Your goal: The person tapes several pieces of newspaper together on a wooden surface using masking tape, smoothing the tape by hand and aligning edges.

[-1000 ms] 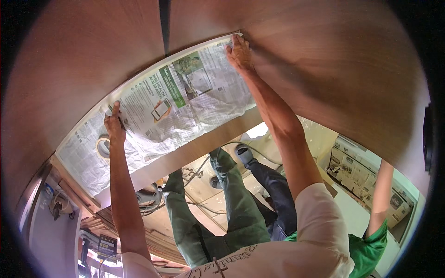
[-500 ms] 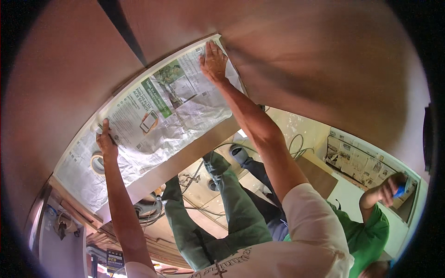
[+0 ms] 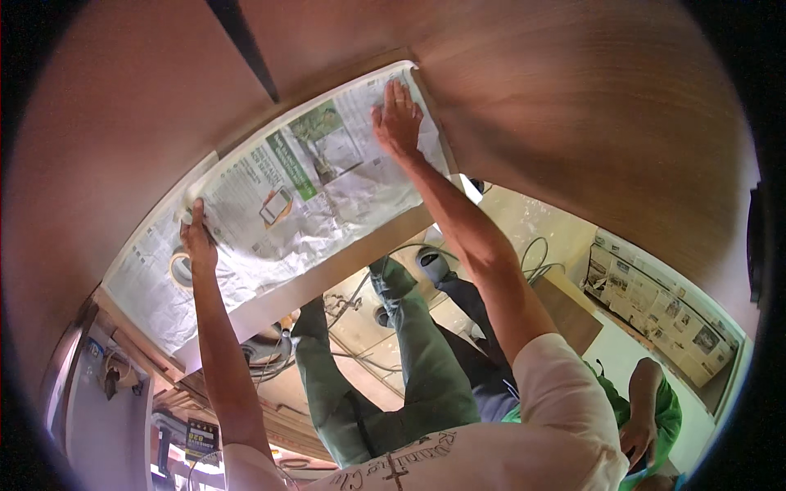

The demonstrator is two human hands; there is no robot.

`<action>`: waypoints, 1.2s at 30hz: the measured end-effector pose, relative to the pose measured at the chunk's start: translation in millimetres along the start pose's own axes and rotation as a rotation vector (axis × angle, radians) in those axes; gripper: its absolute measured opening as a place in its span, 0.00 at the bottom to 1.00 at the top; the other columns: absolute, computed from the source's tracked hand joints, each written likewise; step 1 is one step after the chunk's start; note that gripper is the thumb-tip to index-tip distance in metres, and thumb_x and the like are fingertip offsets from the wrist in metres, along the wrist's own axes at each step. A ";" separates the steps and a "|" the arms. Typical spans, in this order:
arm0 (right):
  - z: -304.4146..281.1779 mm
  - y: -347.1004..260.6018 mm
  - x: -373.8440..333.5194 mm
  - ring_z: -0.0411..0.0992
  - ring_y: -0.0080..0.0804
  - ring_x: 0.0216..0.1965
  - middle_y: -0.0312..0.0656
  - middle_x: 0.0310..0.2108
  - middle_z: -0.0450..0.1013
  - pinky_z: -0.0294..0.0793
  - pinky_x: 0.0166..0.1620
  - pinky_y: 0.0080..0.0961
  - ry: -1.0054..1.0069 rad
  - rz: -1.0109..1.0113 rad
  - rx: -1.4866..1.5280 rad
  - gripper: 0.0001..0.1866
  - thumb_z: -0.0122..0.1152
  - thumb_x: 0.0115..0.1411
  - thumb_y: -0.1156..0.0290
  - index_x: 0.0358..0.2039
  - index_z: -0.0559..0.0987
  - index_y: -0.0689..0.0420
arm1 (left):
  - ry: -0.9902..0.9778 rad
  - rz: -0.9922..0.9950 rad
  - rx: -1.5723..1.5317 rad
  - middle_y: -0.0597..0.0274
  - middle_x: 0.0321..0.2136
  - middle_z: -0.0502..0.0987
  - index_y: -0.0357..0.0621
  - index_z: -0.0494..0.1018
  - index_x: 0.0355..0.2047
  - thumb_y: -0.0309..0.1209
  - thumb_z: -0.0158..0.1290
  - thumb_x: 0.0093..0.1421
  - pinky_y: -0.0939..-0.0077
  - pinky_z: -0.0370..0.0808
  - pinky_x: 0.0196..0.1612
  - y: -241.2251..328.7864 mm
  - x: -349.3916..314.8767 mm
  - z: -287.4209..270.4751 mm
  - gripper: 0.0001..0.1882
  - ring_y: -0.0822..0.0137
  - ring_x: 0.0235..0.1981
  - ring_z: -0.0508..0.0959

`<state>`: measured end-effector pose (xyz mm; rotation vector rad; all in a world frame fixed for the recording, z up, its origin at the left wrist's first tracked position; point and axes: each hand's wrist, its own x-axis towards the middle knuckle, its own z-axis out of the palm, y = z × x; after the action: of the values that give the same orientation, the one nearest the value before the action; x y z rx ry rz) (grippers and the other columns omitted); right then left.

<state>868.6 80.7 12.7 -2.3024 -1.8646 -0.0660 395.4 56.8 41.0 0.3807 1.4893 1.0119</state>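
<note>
A sheet of printed newspaper (image 3: 246, 225) covers a curved-looking wooden surface in front of me, with a pale strip along its far edge. My right hand (image 3: 399, 121) lies flat on the paper near its far right corner, fingers stretched out. Toward the far left edge, my left hand (image 3: 199, 233) has its fingers curled in against the paper beside the pale strip. What they pinch is too small to make out. A roll of tape (image 3: 179, 270) shows next to my left wrist, partly hidden by it. The paper is wrinkled along its near side.
Brown wooden panels (image 3: 532, 98) rise beyond the paper. Below are cables (image 3: 262, 372) on the floor and stacked wood strips (image 3: 176, 401). At right, a person in a green shirt (image 3: 667, 409) is close to my arm, near a newspaper-lined recess (image 3: 655, 311). A dark box (image 3: 201, 438) stands lower left.
My view has shifted, so the paper and both hands appear slightly further right. The other person's raised hand with a blue thing has dropped down. Both my hands stay on the paper.
</note>
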 end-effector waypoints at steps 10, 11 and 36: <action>3.8 4.1 10.4 0.55 0.49 0.70 0.50 0.69 0.58 0.58 0.62 0.61 0.010 -0.001 0.048 0.39 0.58 0.60 0.56 0.68 0.62 0.61 | 0.034 -0.017 0.029 0.68 0.27 0.77 0.46 0.76 0.31 0.37 0.66 0.61 0.75 0.75 0.35 -2.3 1.7 12.1 0.11 0.73 0.28 0.76; 3.2 3.6 13.5 0.55 0.50 0.69 0.50 0.69 0.57 0.58 0.61 0.62 0.008 0.011 0.059 0.39 0.58 0.60 0.57 0.68 0.62 0.61 | 0.047 -0.031 -0.022 0.70 0.26 0.76 0.47 0.76 0.30 0.37 0.66 0.61 0.75 0.74 0.35 -2.6 3.2 13.9 0.11 0.74 0.27 0.76; -20.9 -2.5 55.0 0.56 0.62 0.64 0.49 0.64 0.59 0.61 0.59 0.66 -0.200 0.154 -0.025 0.40 0.58 0.59 0.54 0.69 0.60 0.56 | 0.025 -0.071 -0.024 0.69 0.29 0.78 0.45 0.77 0.33 0.38 0.66 0.61 0.74 0.75 0.35 -11.8 19.5 0.9 0.12 0.72 0.29 0.77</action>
<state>879.5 130.8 41.5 -2.5441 -1.7738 0.1683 395.9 64.9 19.7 0.2972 1.5016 0.9806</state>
